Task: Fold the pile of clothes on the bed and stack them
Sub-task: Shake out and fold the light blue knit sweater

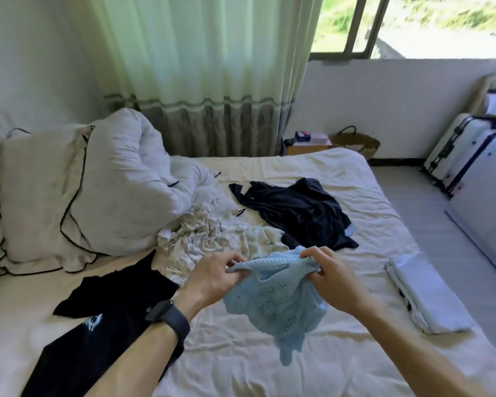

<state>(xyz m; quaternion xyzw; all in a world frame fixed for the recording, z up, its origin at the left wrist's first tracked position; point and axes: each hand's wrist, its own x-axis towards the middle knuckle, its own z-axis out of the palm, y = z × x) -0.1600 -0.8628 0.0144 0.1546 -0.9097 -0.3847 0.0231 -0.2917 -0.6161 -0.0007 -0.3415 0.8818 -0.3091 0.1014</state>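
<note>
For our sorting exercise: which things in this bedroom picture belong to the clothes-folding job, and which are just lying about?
Job: blue knit top, gripped by left hand and right hand; navy garment; cream garment; black garment; folded pale stack.
Lying about: pillow; suitcase; woven basket; curtain.

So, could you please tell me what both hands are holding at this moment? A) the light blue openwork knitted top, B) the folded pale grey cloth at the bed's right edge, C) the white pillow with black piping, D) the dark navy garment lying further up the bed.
A: the left hand and right hand each pinch the upper edge of the light blue openwork knitted top.
</note>
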